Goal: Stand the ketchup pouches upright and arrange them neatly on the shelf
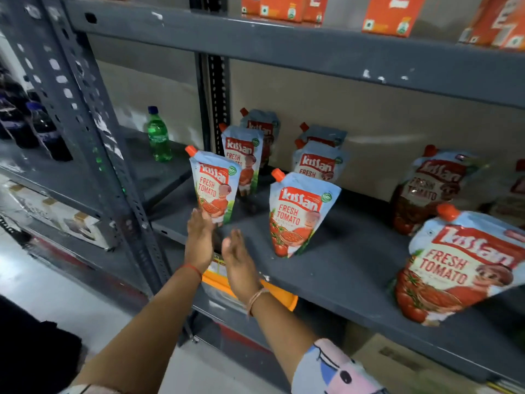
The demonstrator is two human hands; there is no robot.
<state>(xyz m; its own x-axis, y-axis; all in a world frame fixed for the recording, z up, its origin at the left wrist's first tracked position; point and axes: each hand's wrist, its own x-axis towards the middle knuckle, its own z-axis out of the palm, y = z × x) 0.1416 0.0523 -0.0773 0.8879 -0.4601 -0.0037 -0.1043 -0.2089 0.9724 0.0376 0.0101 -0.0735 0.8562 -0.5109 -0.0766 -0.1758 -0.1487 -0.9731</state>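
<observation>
Several ketchup pouches with orange caps stand on the grey shelf (355, 260). The front-left pouch (213, 186) stands upright near the shelf's left end. My left hand (199, 240) is flat and open, its fingertips touching that pouch's base. My right hand (240, 263) is open just right of it, holding nothing. Another pouch (298, 214) stands mid-shelf, with two more (241, 155) (316, 163) behind and others at the back. A large pouch (457, 268) leans at the front right; a darker one (426, 189) stands behind it.
A green soda bottle (158, 136) stands on the neighbouring shelf to the left, past a perforated steel upright (93, 132). Orange cartons (392, 14) line the shelf above. Dark bottles (42, 129) sit far left. An orange-lidded container (224, 282) lies on the shelf below.
</observation>
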